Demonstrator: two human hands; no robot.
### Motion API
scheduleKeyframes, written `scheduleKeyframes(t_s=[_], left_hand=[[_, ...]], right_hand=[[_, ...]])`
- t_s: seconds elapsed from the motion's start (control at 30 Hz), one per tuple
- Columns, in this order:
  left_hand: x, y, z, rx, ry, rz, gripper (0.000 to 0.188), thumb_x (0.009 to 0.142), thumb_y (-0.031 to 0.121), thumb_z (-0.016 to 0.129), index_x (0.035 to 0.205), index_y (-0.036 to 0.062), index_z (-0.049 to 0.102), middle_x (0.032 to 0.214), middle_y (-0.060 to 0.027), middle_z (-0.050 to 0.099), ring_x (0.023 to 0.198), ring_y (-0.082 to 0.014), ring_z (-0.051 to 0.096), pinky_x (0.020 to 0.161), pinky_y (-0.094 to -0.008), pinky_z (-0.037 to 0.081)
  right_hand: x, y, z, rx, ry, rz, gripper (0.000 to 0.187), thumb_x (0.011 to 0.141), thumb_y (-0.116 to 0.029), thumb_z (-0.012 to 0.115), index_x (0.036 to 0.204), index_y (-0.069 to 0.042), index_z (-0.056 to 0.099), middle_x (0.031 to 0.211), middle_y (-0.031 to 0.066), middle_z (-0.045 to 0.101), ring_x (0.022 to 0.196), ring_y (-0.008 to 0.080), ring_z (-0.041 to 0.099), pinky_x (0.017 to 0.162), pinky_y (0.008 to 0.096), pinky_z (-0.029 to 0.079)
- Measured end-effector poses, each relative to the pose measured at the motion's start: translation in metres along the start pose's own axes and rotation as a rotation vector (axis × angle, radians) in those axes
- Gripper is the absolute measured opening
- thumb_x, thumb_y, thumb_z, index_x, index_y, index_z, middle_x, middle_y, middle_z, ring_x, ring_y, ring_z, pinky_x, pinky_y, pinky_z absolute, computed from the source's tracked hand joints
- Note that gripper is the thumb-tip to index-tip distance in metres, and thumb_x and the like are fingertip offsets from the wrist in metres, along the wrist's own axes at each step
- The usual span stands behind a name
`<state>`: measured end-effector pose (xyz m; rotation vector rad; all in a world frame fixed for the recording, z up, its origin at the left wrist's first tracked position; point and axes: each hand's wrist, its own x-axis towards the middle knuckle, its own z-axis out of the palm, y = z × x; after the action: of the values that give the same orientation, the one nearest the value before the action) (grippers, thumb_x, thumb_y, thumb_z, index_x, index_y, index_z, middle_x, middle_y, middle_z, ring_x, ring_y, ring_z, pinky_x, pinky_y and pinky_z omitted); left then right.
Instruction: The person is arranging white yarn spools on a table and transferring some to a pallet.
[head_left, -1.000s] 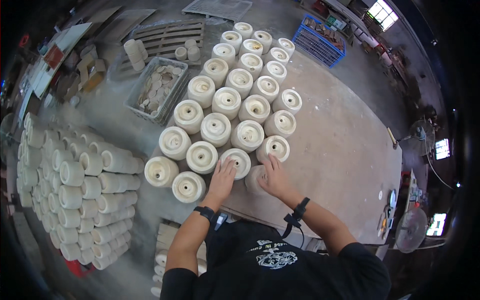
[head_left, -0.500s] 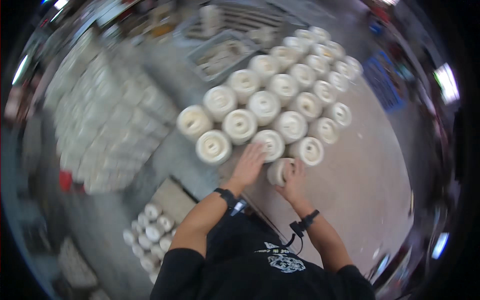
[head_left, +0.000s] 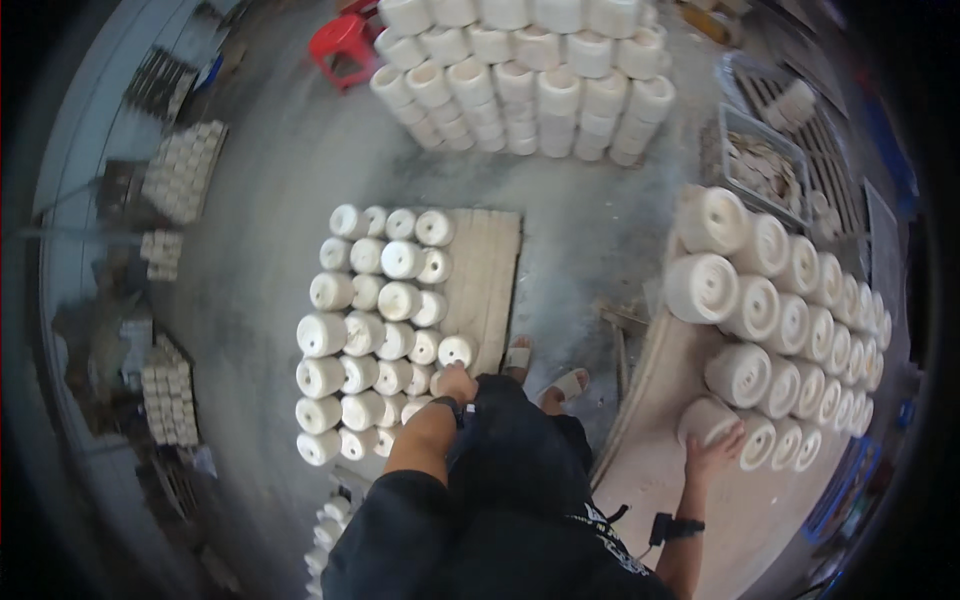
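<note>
My left hand [head_left: 458,383] reaches down to the pallet [head_left: 485,285], with its fingers closed at the lower edge of an off-white clay pot [head_left: 457,349] that has a small hole in its round end. This pot lies at the right side of several rows of similar pots [head_left: 363,335]. My right hand [head_left: 714,452] lies with spread fingers against the side of a larger off-white clay pot [head_left: 706,420] on the table [head_left: 640,425]. That pot is nearest to me, in front of several rows of similar large pots [head_left: 772,307].
A tall stack of off-white pots [head_left: 540,90] stands on the floor beyond the pallet, beside a red stool [head_left: 346,50]. Behind the table is a grey bin [head_left: 808,195] of broken pieces. More pots [head_left: 322,535] stand at the lower left.
My view has turned left toward the pallet. The left hand has moved from the table's pots down to a pot on the pallet. My right hand remains at the near table pot.
</note>
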<state>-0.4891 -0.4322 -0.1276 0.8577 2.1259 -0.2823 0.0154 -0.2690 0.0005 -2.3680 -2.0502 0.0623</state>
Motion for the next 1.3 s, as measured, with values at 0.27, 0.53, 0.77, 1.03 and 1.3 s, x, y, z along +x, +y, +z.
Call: scheduleKeyframes(t_s=[0.27,0.53,0.77,1.03,1.3], left_hand=[[0.05,-0.157,-0.002,-0.072,0.378,-0.487,0.083,0.08,0.045,0.07,0.146,0.0051,0.037,0.152,-0.0234,0.032,0.142,-0.041,0.028,0.117,-0.0478,0.026],[0.071,-0.29,-0.118,-0.048,0.58,-0.714,0.124,0.061,0.062,0.08,0.157,0.0129,0.017,0.159,-0.0245,0.019,0.147,-0.0448,0.014,0.119,-0.0578,0.009],[0.079,-0.415,-0.078,-0.418,0.815,-0.259,0.107,0.064,0.048,0.087,0.145,-0.0008,0.037,0.139,-0.0248,0.047,0.124,-0.042,0.048,0.104,-0.049,0.042],[0.031,-0.193,-0.083,-0.942,0.726,0.023,0.093,0.083,0.019,0.079,0.156,0.0082,0.023,0.148,-0.0263,0.038,0.125,-0.0375,0.051,0.102,-0.0492,0.046],[-0.022,0.042,0.011,-1.636,-0.658,0.549,0.075,0.083,0.023,0.075,0.144,0.0002,0.038,0.135,-0.0129,0.054,0.122,-0.0262,0.054,0.104,-0.04,0.044]], right_hand=[[0.005,-0.042,-0.036,0.154,0.105,-0.302,0.092,0.082,-0.03,0.075,0.153,0.0,0.024,0.155,0.0304,0.021,0.142,0.0476,0.025,0.116,0.0551,0.022],[-0.014,-0.129,-0.067,0.106,-0.229,-0.655,0.078,0.085,-0.017,0.066,0.151,0.001,0.027,0.156,0.0293,0.024,0.145,0.0453,0.023,0.118,0.0523,0.019],[-0.033,-0.186,-0.045,0.244,-0.633,-0.707,0.072,0.081,-0.024,0.075,0.141,-0.004,0.043,0.144,0.0251,0.041,0.128,0.0414,0.047,0.107,0.0445,0.041],[-0.075,-0.276,-0.012,0.551,-0.709,-0.691,0.074,0.082,-0.034,0.078,0.138,0.0,0.044,0.145,0.0256,0.041,0.131,0.0416,0.045,0.107,0.0433,0.041],[-0.1,-0.275,-0.001,0.651,-0.592,-0.156,0.068,0.077,-0.039,0.084,0.121,0.002,0.053,0.112,0.0199,0.061,0.101,0.0311,0.061,0.087,0.0384,0.051]])
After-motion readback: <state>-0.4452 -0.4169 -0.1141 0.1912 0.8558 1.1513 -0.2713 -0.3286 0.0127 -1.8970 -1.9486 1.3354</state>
